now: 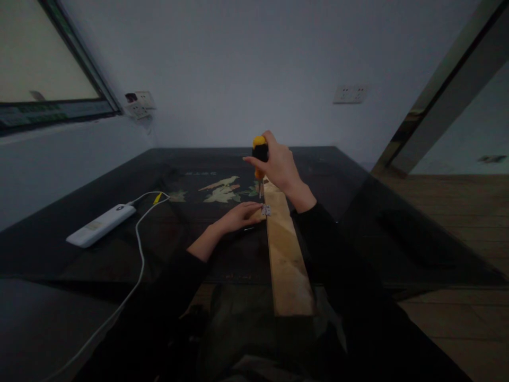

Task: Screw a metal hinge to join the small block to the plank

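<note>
On the dark table [345, 196], the left hand [237, 216], fingers together, pinch unclear, touches 1 metal plate [266, 211] edging a board [288, 260]; the right hand [281, 164] grips a screwdriver [260, 153], fastening seemingly unfinished.

1. The screwdriver [260, 152] is showing yellow and black on its handle
2. The board [288, 260] is showing pale tan with browner patches
3. The small metal plate [266, 210] is looking silver-grey
4. The table [318, 165] is looking black, with a pale-green leaf pattern [221, 194]
5. The cable [142, 254] is showing white, its tag [157, 199] yellow
6. The sleeves [338, 249] are looking black
</note>
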{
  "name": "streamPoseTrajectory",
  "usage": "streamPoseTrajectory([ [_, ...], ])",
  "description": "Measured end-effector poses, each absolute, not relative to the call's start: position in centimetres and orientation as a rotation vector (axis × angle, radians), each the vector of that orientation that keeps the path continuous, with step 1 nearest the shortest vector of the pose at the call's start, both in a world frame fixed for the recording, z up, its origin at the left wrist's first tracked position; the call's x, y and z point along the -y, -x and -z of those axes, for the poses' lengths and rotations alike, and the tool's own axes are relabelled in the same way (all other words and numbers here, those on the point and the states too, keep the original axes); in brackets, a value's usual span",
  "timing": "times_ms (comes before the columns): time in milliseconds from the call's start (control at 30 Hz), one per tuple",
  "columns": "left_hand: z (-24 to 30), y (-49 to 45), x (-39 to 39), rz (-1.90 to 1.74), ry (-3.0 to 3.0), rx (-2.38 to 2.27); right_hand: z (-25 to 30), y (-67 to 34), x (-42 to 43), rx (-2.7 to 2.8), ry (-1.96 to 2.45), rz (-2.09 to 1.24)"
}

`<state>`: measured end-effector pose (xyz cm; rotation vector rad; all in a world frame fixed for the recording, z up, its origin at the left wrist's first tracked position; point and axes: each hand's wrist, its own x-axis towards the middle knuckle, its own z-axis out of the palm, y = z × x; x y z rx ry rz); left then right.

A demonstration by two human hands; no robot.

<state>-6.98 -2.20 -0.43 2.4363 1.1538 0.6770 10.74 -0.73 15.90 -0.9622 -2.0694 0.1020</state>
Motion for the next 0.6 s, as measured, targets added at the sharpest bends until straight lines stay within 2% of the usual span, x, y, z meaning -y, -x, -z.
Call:
streamPoseTrajectory([
  [233,-0.3,6.6,2.6,-0.604,-2.472,-1.234,-14.7,-16.5,-0.5,1.675,0.899,-0.269],
  [433,-0.6,6.5,2.9,-0.606,-2.493,-1.235,-10.8,-21.9,-1.3,1.281,0.834,-0.708],
  [600,-0.5,6.5,2.9,-0.595,-2.510,-1.234,-7.5,-24.2,-1.9,1.075,0.877,-0.876],
])
